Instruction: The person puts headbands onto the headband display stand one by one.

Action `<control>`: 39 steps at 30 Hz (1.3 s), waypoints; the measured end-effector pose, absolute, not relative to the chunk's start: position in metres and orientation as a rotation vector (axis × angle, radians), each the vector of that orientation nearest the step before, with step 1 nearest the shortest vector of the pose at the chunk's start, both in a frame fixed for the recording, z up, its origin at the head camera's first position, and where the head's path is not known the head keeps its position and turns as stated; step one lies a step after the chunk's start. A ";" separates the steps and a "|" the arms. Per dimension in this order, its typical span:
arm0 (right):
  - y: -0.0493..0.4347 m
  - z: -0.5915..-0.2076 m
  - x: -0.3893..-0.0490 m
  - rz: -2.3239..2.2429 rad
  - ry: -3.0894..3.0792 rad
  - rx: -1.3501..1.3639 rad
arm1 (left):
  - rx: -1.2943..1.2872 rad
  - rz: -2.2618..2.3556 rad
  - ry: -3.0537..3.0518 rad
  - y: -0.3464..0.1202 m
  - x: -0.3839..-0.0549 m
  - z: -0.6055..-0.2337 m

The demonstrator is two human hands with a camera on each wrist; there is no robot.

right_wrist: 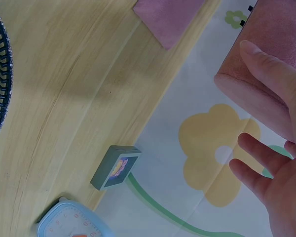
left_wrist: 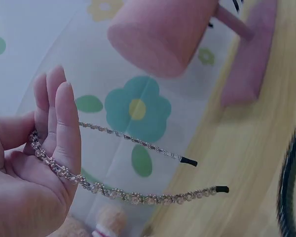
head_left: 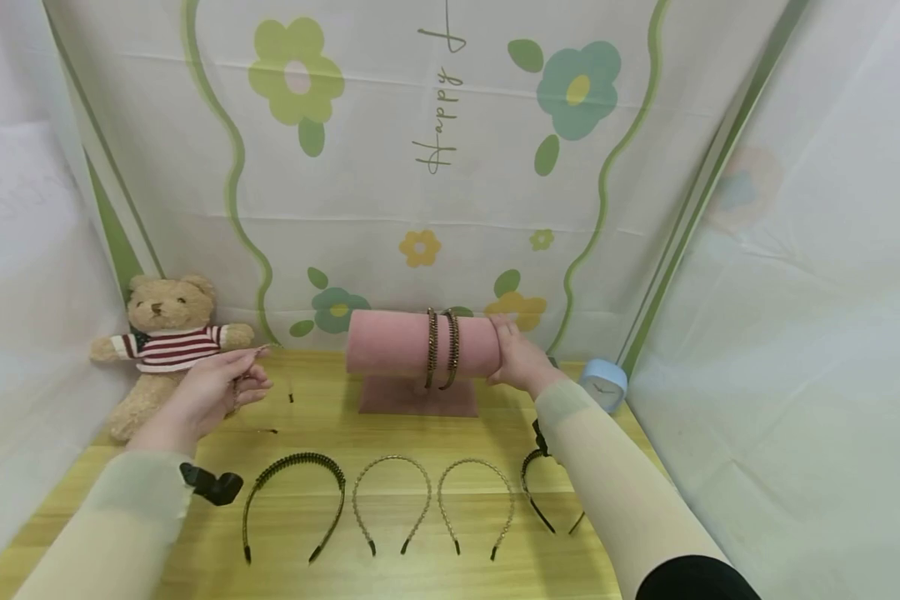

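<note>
My left hand [head_left: 206, 392] holds a beaded headband by its curved top, between thumb and fingers. In the left wrist view the headband [left_wrist: 138, 198] has clear beads and black tips, and both its arms point away from the palm. A pink fabric-covered roll stand [head_left: 390, 342] carries two dark beaded headbands [head_left: 453, 350] near its middle. My right hand [head_left: 523, 362] grips the right end of the roll. In the right wrist view the thumb [right_wrist: 266, 66] presses on the roll's side, two fingers stick out below the end, and the others are partly hidden.
On the wooden table a row holds a dark headband [head_left: 300, 460], two pale beaded headbands [head_left: 394, 458] and another dark one [head_left: 527, 479], partly behind my right sleeve. A teddy bear [head_left: 168, 312] sits at left, a blue clock [head_left: 604, 385] at right, beside a small green box [right_wrist: 116, 168].
</note>
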State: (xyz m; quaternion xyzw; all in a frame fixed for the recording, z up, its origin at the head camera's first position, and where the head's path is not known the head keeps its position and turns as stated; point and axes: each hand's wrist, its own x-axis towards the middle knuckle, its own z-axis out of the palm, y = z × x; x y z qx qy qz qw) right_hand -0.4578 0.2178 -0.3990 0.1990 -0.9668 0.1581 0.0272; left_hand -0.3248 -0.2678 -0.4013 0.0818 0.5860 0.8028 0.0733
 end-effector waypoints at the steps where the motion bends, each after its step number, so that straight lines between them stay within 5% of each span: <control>1: 0.218 -0.399 -0.458 0.485 -2.986 0.611 | 0.243 2.444 1.692 -0.264 -0.327 -0.401; 39: 0.217 -0.397 -0.456 0.411 -2.985 0.616 | 0.263 2.322 1.783 -0.183 -0.385 -0.373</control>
